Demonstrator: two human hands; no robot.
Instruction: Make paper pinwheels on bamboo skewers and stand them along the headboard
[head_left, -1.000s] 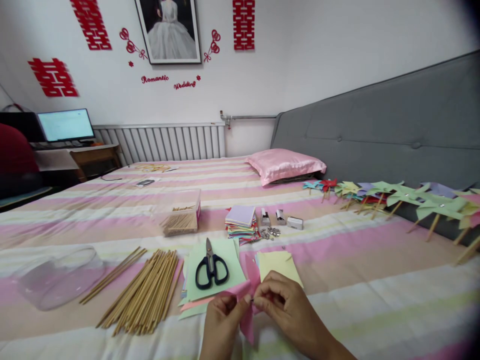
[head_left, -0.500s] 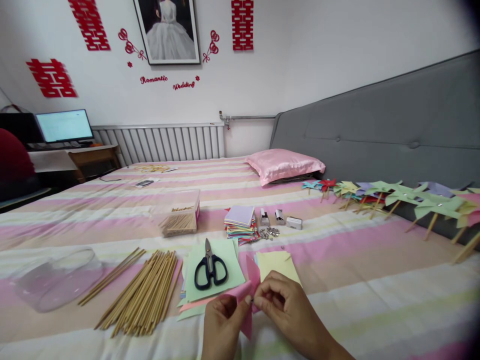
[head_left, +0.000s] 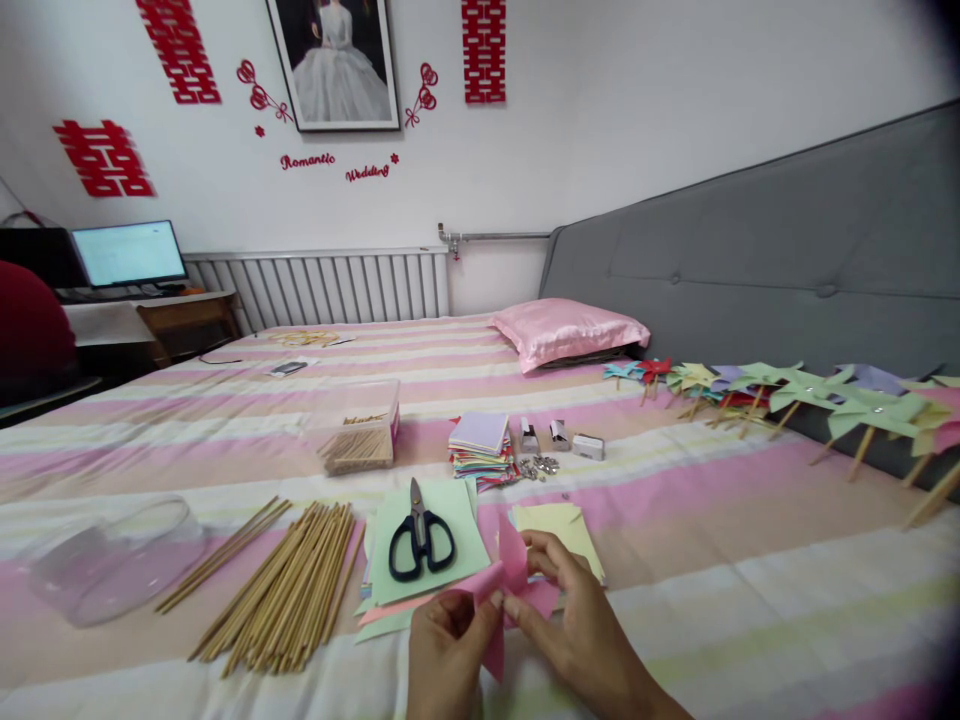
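Both my hands work at the bed's near edge on a folded pink paper pinwheel (head_left: 510, 585). My left hand (head_left: 444, 645) pinches its centre from the left, fingers closed. My right hand (head_left: 577, 620) holds it from the right, fingers curled on a folded flap. Black-handled scissors (head_left: 420, 535) lie on a light green sheet (head_left: 427, 540) just beyond my left hand. A yellow sheet (head_left: 559, 525) lies past my right hand.
A bundle of bamboo sticks (head_left: 289, 585) lies to the left, near a clear plastic lid (head_left: 112, 560). A stack of coloured paper (head_left: 481, 448), metal pins (head_left: 540, 465) and small boxes sit mid-bed. Finished pinwheels (head_left: 795, 400) line the grey headboard at right. A pink pillow (head_left: 566, 330) lies behind.
My right hand has shifted right and opened out a little over the pinwheel, showing more of its pink flaps. My left hand keeps its pinch at the centre.
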